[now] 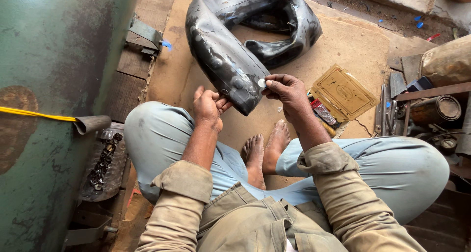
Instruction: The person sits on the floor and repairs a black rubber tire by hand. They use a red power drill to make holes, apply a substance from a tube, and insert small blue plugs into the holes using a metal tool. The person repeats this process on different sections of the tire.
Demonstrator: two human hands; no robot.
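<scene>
inner tube (230, 60) end held between both hands (patch (262, 83) in right grip (287, 92)).

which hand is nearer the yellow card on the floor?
Right. The right hand, pinching a small round patch, is just left of the yellow card; the left hand is farther left, gripping the inner tube.

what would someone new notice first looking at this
The limp black rubber inner tube draped over the brown mat at top centre. Its near end sits between the hands: the left hand grips it from below, and the right hand pinches a small pale round patch against it. A big worn green metal tank fills the left side.
</scene>
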